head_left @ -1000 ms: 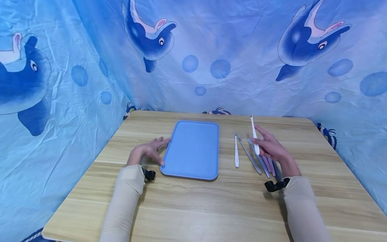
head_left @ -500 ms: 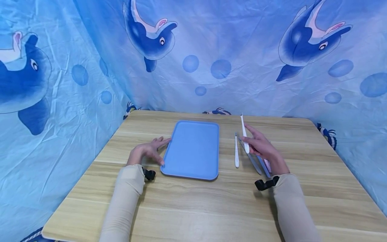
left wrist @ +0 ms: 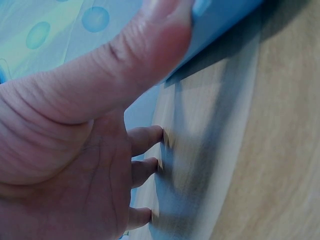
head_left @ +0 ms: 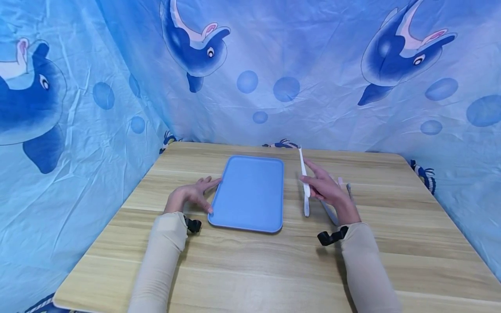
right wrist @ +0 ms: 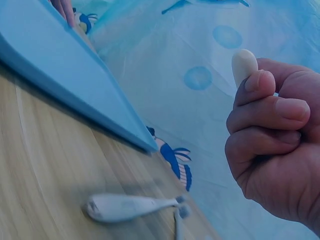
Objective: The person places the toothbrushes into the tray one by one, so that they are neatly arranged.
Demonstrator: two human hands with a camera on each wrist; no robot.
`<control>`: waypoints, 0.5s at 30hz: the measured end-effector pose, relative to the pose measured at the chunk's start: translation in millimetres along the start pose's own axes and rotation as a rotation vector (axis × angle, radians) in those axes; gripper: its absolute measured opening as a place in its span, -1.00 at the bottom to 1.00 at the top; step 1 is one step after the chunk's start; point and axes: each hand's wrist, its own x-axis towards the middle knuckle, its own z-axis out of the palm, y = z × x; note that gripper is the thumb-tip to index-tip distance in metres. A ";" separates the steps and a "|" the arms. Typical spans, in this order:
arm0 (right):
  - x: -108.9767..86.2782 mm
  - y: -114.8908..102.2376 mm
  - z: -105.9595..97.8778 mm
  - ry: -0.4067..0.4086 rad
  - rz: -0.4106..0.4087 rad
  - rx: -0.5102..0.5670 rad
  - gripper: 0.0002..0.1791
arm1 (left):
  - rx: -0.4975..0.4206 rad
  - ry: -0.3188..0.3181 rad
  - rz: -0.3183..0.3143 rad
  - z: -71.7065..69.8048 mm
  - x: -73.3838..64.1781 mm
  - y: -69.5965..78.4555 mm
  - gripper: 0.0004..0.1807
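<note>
A white toothbrush (head_left: 304, 173) is pinched in my right hand (head_left: 328, 189), head upward, raised above the table right of the blue tray (head_left: 248, 193). The right wrist view shows its rounded handle end (right wrist: 243, 65) between thumb and fingers. Directly below lies another white toothbrush (head_left: 306, 208), partly hidden in the head view. My left hand (head_left: 194, 194) has its fingers spread at the tray's left side, the thumb touching the near corner and the index finger the left rim. In the left wrist view the other fingertips (left wrist: 145, 172) rest on the table.
Under and behind my right hand lie several more toothbrushes, mostly covered: a grey one (head_left: 330, 214), a pinkish one (head_left: 340, 180) and a dark one (head_left: 349, 190). The wooden table (head_left: 250, 269) backs onto a blue dolphin-print cloth (head_left: 305, 61).
My right hand has carried the white toothbrush leftward from over the other toothbrushes toward the tray. The left hand and the tray have stayed put.
</note>
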 end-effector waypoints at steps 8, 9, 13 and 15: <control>14.1 0.8 20.4 -0.032 -0.023 0.041 -0.21 | -0.001 -0.001 -0.012 0.5 0.6 -2.0 0.44; 15.4 0.7 23.2 -0.036 -0.023 0.041 -0.21 | 0.001 -0.001 -0.014 0.6 0.5 -2.1 0.43; 21.3 -0.3 34.9 -0.028 -0.015 0.044 -0.21 | 0.002 0.000 -0.017 0.5 0.2 -3.1 0.42; 24.7 -0.3 40.4 -0.029 -0.016 0.045 -0.22 | 0.005 0.002 -0.018 0.6 0.2 -3.3 0.41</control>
